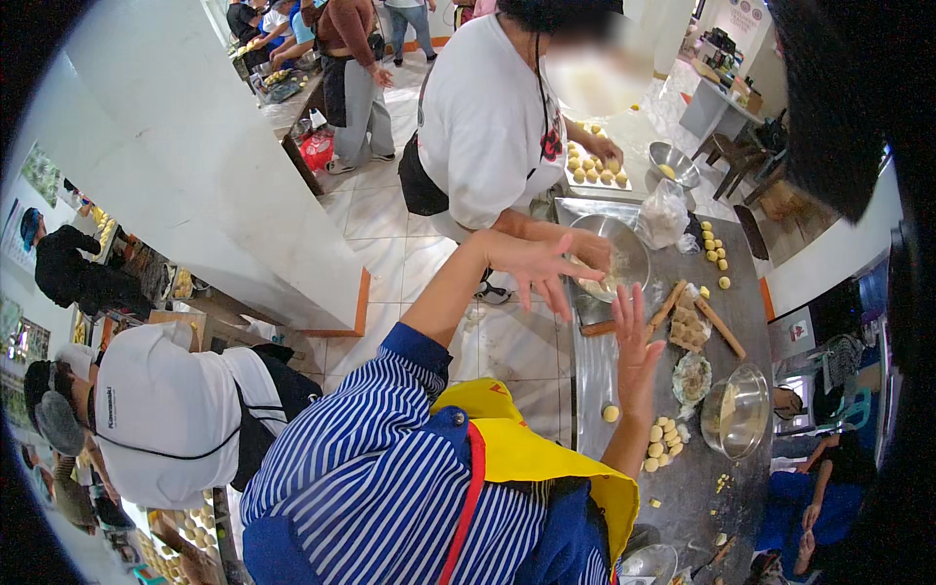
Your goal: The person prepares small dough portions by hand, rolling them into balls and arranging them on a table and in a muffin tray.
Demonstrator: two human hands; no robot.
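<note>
My left hand (537,270) is raised with spread fingers and holds nothing. In the picture it overlaps the forearm of a person in a white shirt (475,124); I cannot tell whether they touch. That person's hand (591,252) is in a steel mixing bowl (635,245) with pale flour or dough. My right hand (635,351), empty, is held up over the near side of the metal worktable (716,504), its fingers apart. Close to my right wrist lie a single dough ball (610,414) and a cluster of dough balls (662,442).
Wooden rolling pins (720,329), an egg-carton piece (687,325), a plastic-lined bowl (691,380) and a large steel bowl (737,413) stand on the table. A plastic bag (662,216) sits beyond. Behind me at left is another person (168,417); a white pillar (241,183) stands at upper left.
</note>
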